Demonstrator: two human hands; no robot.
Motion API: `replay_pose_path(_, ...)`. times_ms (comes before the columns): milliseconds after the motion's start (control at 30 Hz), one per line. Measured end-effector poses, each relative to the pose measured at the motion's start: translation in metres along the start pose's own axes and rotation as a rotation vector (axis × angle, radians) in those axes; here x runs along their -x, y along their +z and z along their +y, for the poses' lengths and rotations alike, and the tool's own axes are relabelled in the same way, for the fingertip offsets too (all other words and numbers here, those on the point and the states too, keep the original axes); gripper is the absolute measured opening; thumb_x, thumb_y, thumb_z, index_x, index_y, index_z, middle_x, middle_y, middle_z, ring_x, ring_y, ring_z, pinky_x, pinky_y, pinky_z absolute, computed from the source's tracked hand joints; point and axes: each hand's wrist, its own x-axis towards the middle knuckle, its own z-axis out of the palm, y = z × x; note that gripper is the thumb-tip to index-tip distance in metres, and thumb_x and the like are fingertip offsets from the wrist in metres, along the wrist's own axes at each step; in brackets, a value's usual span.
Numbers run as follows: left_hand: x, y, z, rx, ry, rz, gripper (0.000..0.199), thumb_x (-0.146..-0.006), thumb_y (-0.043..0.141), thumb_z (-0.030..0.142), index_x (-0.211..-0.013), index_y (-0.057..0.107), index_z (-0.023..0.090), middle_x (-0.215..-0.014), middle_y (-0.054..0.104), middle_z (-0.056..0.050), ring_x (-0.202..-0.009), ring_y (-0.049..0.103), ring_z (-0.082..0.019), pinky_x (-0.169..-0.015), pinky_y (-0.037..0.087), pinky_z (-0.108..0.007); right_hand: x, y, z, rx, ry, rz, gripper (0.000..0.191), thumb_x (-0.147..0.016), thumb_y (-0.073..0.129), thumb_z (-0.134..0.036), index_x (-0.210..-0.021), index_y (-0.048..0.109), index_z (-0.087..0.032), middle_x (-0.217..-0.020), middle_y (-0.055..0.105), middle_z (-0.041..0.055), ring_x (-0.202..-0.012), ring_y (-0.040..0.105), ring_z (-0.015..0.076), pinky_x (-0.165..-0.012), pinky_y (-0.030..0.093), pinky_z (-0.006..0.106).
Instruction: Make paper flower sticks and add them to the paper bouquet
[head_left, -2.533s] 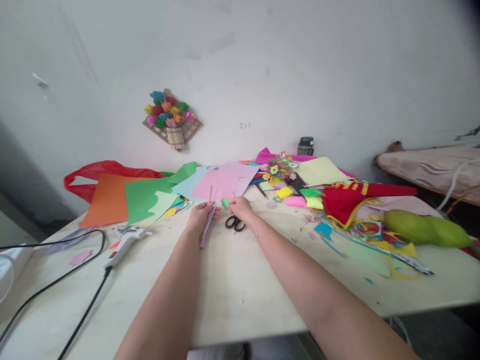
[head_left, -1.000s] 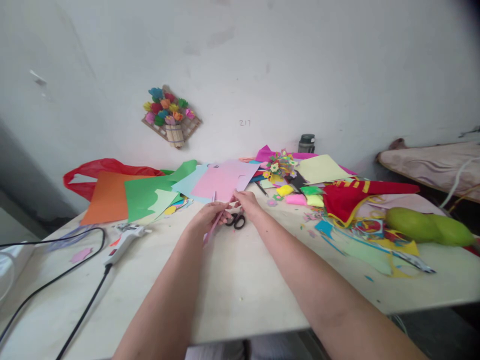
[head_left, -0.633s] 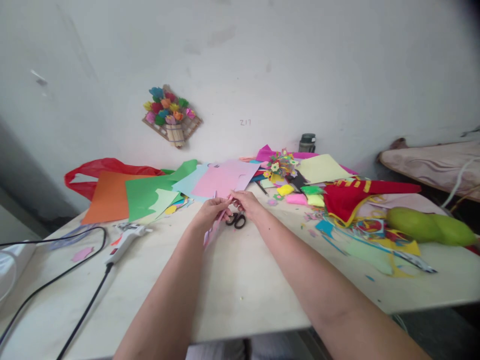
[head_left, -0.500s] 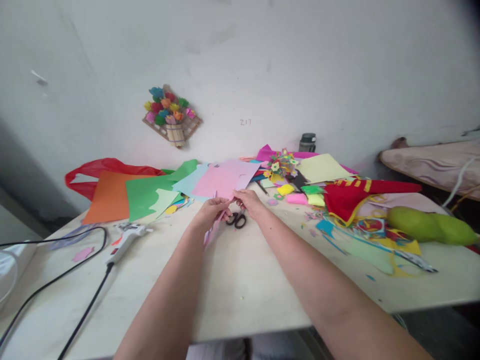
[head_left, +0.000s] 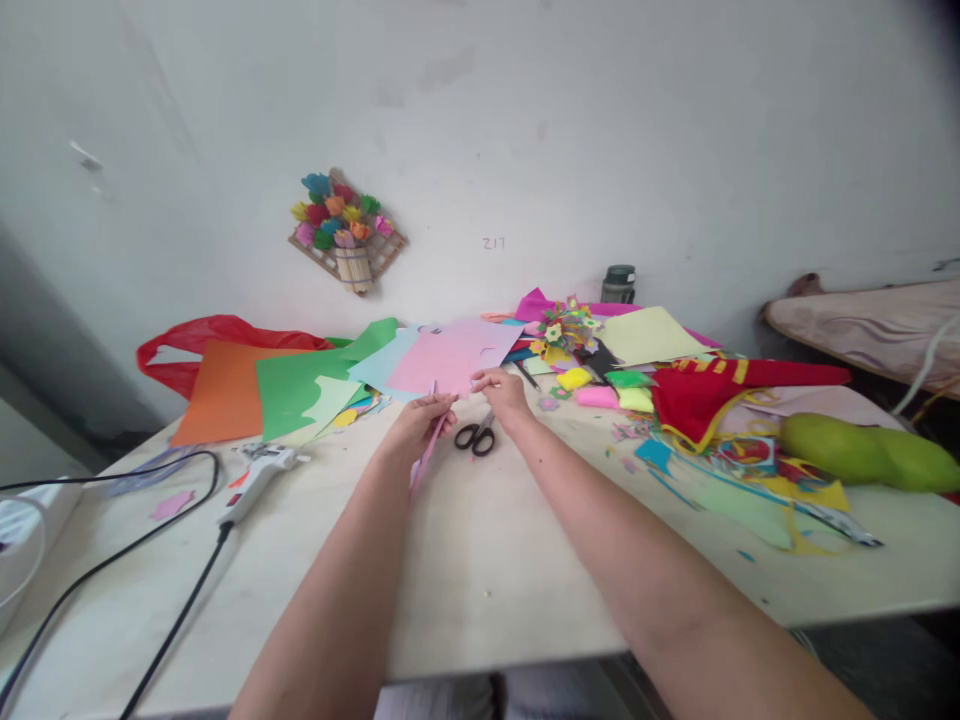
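Observation:
My left hand is closed around a thin pink strip, probably paper or foam, that hangs down past the palm. Just right of it, my right hand is pinched, and whatever sits between its fingertips is too small to make out. A narrow gap parts the two hands. Scissors with black handles lie on the table below and between them. Beyond the fingers is a large pink sheet resting over a light blue sheet.
On the left lie a white glue gun with a black cable, a green sheet and an orange sheet. To the right are a paper flower bunch, red cloth, coloured scraps and a green gourd-shaped object. A bottle stands by the wall.
My hands have come slightly apart, the right one shifting a little to the right. The pink strip stays in my left hand, and the scissors show more fully.

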Motion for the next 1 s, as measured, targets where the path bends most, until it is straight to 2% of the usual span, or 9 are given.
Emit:
replay_pose_path(100,-0.001,-0.002,-0.002,0.013,0.015,-0.015,0.017,-0.071,0.06,0.024,-0.082,0.057,0.011,-0.052,0.057,0.0,-0.039,0.048,-0.005,-0.038,0.037,-0.015,0.0,0.001,0.002,0.086,-0.021,0.032,0.016,-0.061,0.047,-0.007,-0.053,0.057,-0.018,-0.088,0.061,-0.0002,-0.085,0.055,0.0125,-0.078,0.041,0.025)
replay_pose_path(233,0.001,0.0,-0.002,0.03,0.012,-0.003,0.016,-0.07,0.06,0.022,-0.082,0.058,0.011,-0.052,0.057,-0.001,-0.039,0.048,-0.006,-0.039,0.037,-0.015,-0.001,0.003,0.005,0.13,-0.029,0.055,0.004,-0.059,0.058,-0.015,-0.063,0.058,-0.016,-0.091,0.06,0.0024,-0.079,0.055,0.0123,-0.07,0.042,0.023)
replay_pose_path(333,0.002,0.002,-0.001,0.027,0.001,0.015,0.015,-0.07,0.06,0.02,-0.08,0.059,0.01,-0.052,0.057,-0.001,-0.04,0.048,-0.006,-0.04,0.038,-0.016,0.0,0.001,0.004,0.219,-0.044,0.013,0.015,-0.065,0.059,-0.026,-0.076,0.062,-0.017,-0.088,0.062,0.0012,-0.072,0.055,0.0113,-0.065,0.041,0.021)
replay_pose_path(433,0.0,0.001,-0.001,0.022,-0.012,0.023,0.016,-0.071,0.06,0.022,-0.082,0.059,0.01,-0.051,0.056,0.0,-0.038,0.047,-0.005,-0.038,0.036,-0.016,0.003,-0.002,0.0,0.47,-0.06,-0.05,0.022,-0.076,0.05,-0.035,-0.074,0.065,-0.02,-0.078,0.065,0.0007,-0.073,0.056,0.0128,-0.065,0.038,0.022)
replay_pose_path(533,-0.001,0.0,-0.002,0.021,-0.01,0.025,0.017,-0.071,0.059,0.023,-0.082,0.059,0.011,-0.05,0.055,0.0,-0.037,0.046,-0.005,-0.036,0.033,-0.016,0.007,-0.004,-0.005,0.659,-0.194,-0.101,0.027,-0.083,0.042,-0.034,-0.087,0.066,-0.023,-0.091,0.065,0.001,-0.086,0.055,0.014,-0.073,0.037,0.023)
replay_pose_path(667,0.0,0.001,-0.001,0.022,-0.023,0.02,0.015,-0.071,0.059,0.023,-0.08,0.059,0.011,-0.048,0.054,0.001,-0.036,0.045,-0.005,-0.036,0.033,-0.015,0.01,-0.005,-0.008,0.718,-0.424,-0.167,0.029,-0.085,0.041,-0.025,-0.109,0.057,-0.025,-0.113,0.057,-0.0004,-0.099,0.049,0.0141,-0.085,0.032,0.025)
replay_pose_path(833,0.001,0.003,0.0,0.041,-0.063,-0.005,0.013,-0.072,0.059,0.022,-0.079,0.059,0.011,-0.047,0.053,0.001,-0.035,0.043,-0.004,-0.034,0.031,-0.014,0.011,-0.006,-0.011,0.814,-0.533,-0.275,0.028,-0.085,0.041,-0.025,-0.106,0.06,-0.024,-0.112,0.058,0.0024,-0.096,0.048,0.017,-0.084,0.029,0.029)
replay_pose_path(1000,0.0,0.001,-0.002,0.061,-0.081,-0.037,0.011,-0.072,0.058,0.02,-0.078,0.058,0.012,-0.047,0.053,0.001,-0.035,0.043,-0.004,-0.034,0.031,-0.014,0.009,-0.006,-0.011,0.841,-0.581,-0.313,0.028,-0.087,0.038,-0.026,-0.097,0.064,-0.022,-0.102,0.062,0.0038,-0.089,0.049,0.0174,-0.079,0.029,0.029)
